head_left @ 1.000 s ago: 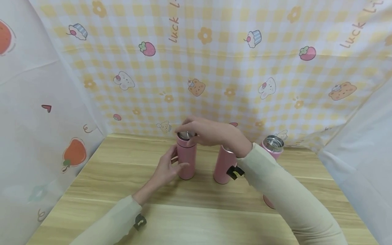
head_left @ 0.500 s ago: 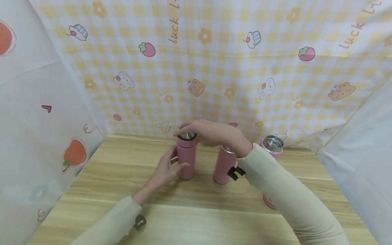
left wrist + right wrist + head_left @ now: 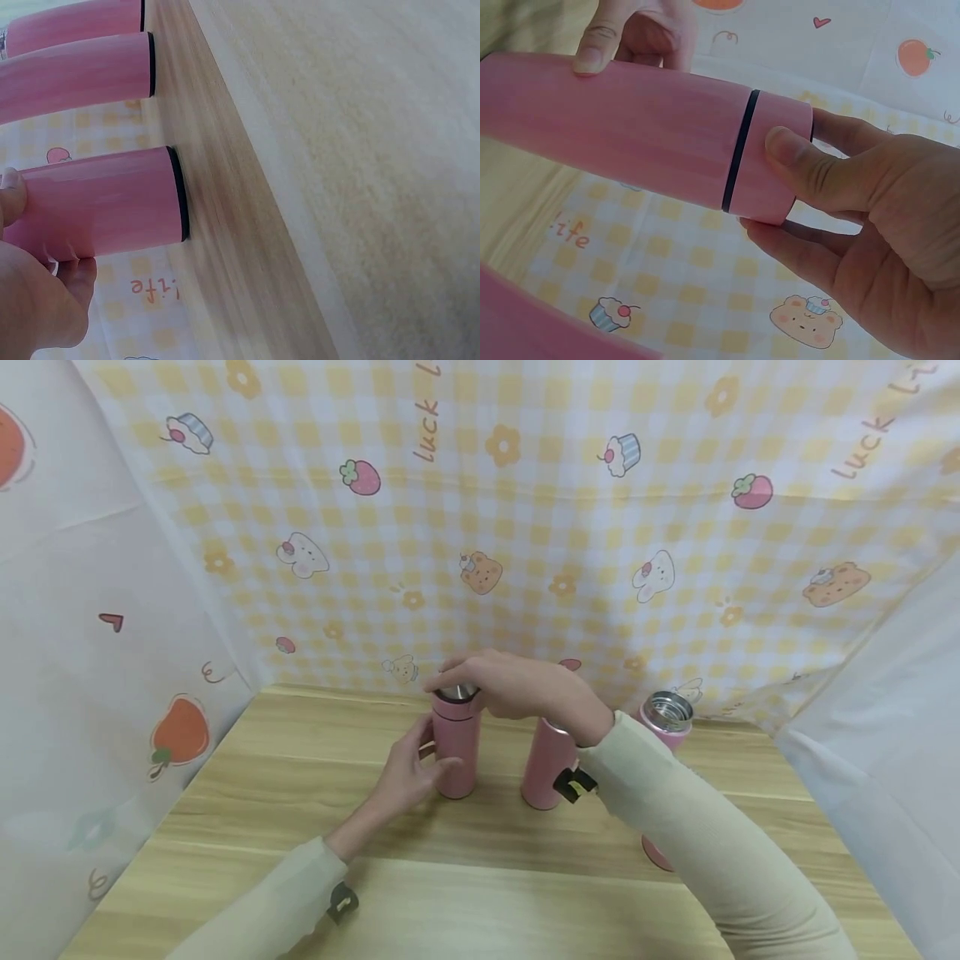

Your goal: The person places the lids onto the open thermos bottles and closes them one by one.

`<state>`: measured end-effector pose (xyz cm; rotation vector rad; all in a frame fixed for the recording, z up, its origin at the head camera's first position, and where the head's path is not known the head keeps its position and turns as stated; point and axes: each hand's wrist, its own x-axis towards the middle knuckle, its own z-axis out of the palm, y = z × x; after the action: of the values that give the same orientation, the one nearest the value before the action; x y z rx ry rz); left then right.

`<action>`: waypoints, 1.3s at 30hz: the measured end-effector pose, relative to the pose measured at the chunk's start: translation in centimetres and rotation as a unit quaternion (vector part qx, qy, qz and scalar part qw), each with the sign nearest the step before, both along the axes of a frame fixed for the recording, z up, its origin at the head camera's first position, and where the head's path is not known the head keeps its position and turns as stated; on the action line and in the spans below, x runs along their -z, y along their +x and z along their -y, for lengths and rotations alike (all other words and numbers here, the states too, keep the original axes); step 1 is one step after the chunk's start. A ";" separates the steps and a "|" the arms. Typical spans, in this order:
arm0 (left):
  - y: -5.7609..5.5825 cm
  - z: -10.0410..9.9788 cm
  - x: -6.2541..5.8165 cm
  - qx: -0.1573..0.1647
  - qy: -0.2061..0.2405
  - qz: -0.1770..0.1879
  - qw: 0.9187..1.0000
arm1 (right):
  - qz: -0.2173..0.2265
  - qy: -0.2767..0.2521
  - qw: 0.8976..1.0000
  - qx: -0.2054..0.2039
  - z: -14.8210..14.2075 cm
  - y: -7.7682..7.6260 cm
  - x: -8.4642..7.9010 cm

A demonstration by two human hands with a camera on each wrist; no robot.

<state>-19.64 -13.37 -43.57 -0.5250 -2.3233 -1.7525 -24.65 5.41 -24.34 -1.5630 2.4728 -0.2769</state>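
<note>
A pink thermos bottle (image 3: pixel 457 756) stands upright on the table, its pink lid (image 3: pixel 759 184) on top above a dark seam line. My left hand (image 3: pixel 408 772) grips the lower body from the left, thumb in front. From above, my right hand (image 3: pixel 517 685) holds the lid, with the thumb on one side and fingers on the other in the right wrist view. Close by on the right is a second pink bottle (image 3: pixel 543 768), its top partly hidden behind my right wrist. Farther right, a third pink bottle (image 3: pixel 667 735) shows a bare metal mouth, its middle covered by my right sleeve.
The wood-grain table (image 3: pixel 420 902) ends at a checked cloth backdrop (image 3: pixel 420 527) close behind the bottles. White cloth walls stand at the left (image 3: pixel 60 693) and right (image 3: pixel 877 760). My right forearm crosses in front of the other two bottles.
My right thumb has shifted to the right around the lid, so more of the lid's front shows. The left hand and all the bottles have stayed in place.
</note>
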 end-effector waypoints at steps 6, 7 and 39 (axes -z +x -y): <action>-0.2 0.1 0.2 0.008 0.002 -0.008 1.000 | -0.016 0.009 1.000 0.007 0.1 0.1 0.0; -0.2 0.1 0.2 0.008 0.002 -0.008 1.000 | -0.018 0.012 1.000 0.009 0.1 0.2 0.0; 0.1 0.2 -0.2 0.026 -0.015 0.026 0.999 | -0.032 -0.002 0.999 0.003 -0.7 0.2 0.9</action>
<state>-19.58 -13.56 -43.38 -0.5545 -2.3955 -1.7782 -24.44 6.12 -25.21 -1.5906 2.5273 -0.2355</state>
